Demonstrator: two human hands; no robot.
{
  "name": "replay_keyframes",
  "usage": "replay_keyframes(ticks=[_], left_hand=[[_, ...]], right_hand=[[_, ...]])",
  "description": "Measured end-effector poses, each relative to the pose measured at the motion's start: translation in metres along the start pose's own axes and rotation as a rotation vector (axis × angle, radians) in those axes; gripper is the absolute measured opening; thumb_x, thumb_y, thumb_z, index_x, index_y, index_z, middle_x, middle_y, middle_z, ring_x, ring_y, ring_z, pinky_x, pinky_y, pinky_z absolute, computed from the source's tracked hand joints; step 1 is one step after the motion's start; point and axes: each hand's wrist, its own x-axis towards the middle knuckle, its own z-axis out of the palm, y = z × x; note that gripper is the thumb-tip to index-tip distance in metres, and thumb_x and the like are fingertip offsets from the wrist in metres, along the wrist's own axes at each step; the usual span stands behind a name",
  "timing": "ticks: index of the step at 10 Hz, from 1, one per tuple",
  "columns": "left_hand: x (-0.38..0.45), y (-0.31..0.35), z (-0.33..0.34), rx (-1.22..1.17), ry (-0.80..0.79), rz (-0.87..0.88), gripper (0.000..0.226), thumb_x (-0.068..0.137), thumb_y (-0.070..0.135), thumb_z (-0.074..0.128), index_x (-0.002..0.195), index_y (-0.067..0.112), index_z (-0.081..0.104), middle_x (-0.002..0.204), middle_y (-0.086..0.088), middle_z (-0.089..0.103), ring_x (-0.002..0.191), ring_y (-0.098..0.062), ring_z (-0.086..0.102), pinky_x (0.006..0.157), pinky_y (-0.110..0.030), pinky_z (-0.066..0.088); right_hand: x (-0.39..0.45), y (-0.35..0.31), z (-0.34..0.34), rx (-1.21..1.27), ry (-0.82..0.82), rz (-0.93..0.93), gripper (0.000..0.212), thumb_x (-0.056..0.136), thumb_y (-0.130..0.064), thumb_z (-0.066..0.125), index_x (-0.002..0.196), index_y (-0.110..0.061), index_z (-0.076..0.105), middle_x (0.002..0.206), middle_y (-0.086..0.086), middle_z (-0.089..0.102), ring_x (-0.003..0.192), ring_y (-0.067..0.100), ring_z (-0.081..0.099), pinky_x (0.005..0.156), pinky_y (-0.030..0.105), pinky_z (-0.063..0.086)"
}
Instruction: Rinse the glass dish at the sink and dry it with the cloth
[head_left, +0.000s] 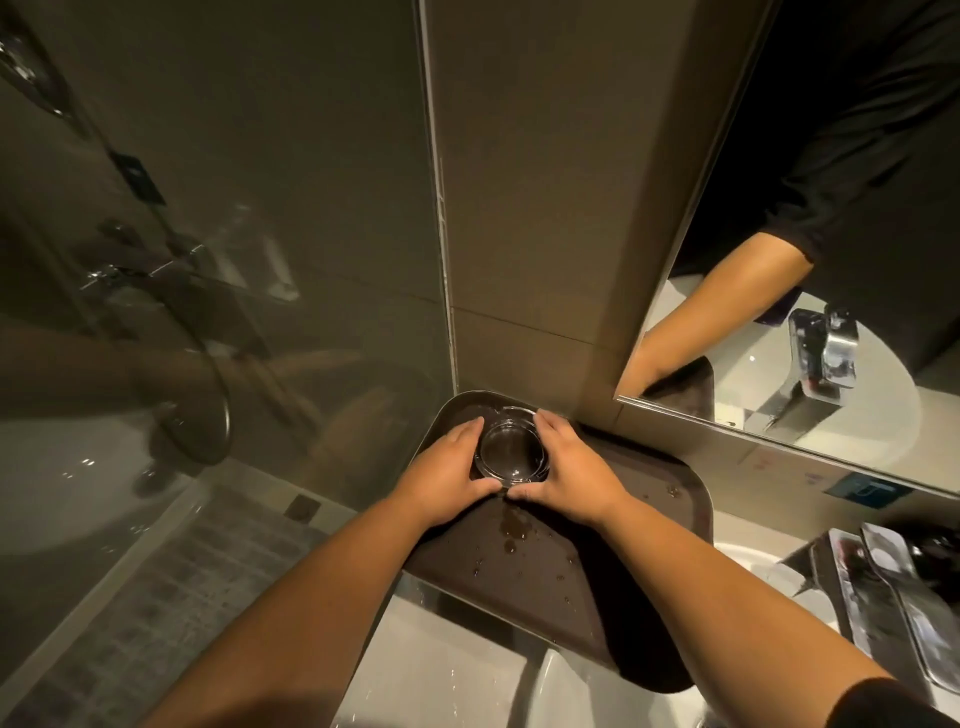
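Glass dish gripped between left hand and right hand, over brown tray.
Two-sided grip probably steadies slippery glass; cloth not discernible in dim light.

Bare forearms, black sleeve at right elbow

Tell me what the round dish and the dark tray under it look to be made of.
The dish looks like clear, thick glass: the tray shows through it and its rim catches highlights. The tray seems to be dark brown plastic with a matte surface, where water beads in drops; the material is a guess. The left hand and right hand hold the dish.
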Motion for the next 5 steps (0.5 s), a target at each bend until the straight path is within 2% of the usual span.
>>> replay_keyframes(ticks=[2,4,5], left_hand=[[0.001,0.000,0.001,0.071,-0.026,-0.002,0.091,0.086,0.044,0.067,0.155,0.013,0.016,0.161,-0.003,0.024,0.147,-0.018,0.025,0.117,-0.030,0.025],[-0.011,0.005,-0.001,0.134,-0.013,-0.012,0.090,0.090,0.045,0.062,0.156,0.014,0.009,0.164,-0.005,0.010,0.150,-0.020,0.012,0.121,-0.033,0.017],[-0.027,0.013,-0.007,0.191,0.053,0.009,0.085,0.092,0.049,0.055,0.155,0.014,0.011,0.164,-0.005,0.010,0.151,-0.021,0.008,0.123,-0.035,0.012]], right_hand=[[0.002,0.000,0.005,-0.029,-0.026,0.021,0.120,0.069,-0.048,0.084,0.156,-0.008,0.012,0.165,0.008,0.010,0.151,0.020,0.018,0.119,0.030,0.025],[-0.007,-0.006,-0.003,-0.048,-0.040,0.029,0.122,0.070,-0.052,0.082,0.156,-0.009,0.008,0.166,0.009,0.004,0.152,0.020,0.009,0.120,0.030,0.016],[-0.025,-0.011,-0.012,-0.095,0.037,0.015,0.108,0.078,-0.058,0.072,0.155,-0.008,0.016,0.164,0.010,0.015,0.151,0.020,0.014,0.120,0.029,0.016]])
